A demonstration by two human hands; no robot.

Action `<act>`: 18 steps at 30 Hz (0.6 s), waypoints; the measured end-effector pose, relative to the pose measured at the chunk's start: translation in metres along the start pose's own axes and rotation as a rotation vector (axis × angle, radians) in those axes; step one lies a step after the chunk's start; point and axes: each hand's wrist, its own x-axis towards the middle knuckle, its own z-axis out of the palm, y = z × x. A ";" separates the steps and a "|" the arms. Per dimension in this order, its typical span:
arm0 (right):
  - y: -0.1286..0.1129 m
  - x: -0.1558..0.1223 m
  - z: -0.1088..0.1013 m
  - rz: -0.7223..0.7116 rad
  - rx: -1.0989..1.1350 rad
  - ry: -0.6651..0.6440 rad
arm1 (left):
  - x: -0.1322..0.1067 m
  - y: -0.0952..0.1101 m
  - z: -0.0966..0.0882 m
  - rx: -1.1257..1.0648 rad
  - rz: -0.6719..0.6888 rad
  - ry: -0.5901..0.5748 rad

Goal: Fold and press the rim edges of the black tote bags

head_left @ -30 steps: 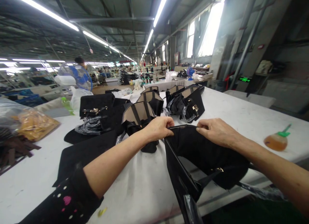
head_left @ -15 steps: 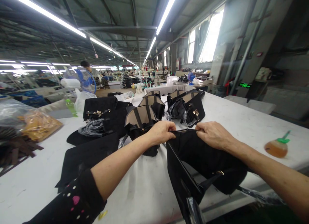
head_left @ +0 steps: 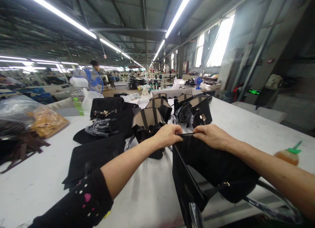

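A black fabric handbag (head_left: pixel 206 162) stands in front of me on the white table (head_left: pixel 147 188), its mouth facing up. My left hand (head_left: pixel 167 135) is closed in a pinch on the bag's top edge at the left. My right hand (head_left: pixel 211 136) is closed on the same edge just to the right, the two hands nearly touching. A gold buckle and a strap show on the bag's lower side. Clear plastic wrap trails from its bottom edge.
Several black and beige handbags (head_left: pixel 150 118) stand behind my hands. Flat black pieces (head_left: pixel 95 155) lie at left. Plastic bags of parts (head_left: pixel 46 121) sit at far left. An orange bottle with a green cap (head_left: pixel 287 155) lies at right. A person stands far back by a blue fan (head_left: pixel 94 80).
My hands have drawn closer together along the bag's top edge, narrowing its mouth. The camera has shifted slightly.
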 end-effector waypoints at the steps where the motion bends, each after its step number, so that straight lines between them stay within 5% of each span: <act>1: -0.001 0.002 -0.001 0.000 -0.037 -0.003 | 0.000 -0.001 0.000 -0.018 0.000 -0.009; 7: -0.003 0.000 -0.003 0.004 -0.038 -0.006 | 0.002 -0.006 -0.001 -0.148 -0.017 -0.053; 11: -0.004 -0.008 0.000 -0.131 0.122 0.108 | 0.003 -0.009 -0.001 -0.172 -0.019 -0.041; 18: -0.004 0.000 0.013 -0.368 0.013 0.270 | 0.002 -0.010 0.004 -0.142 -0.006 -0.012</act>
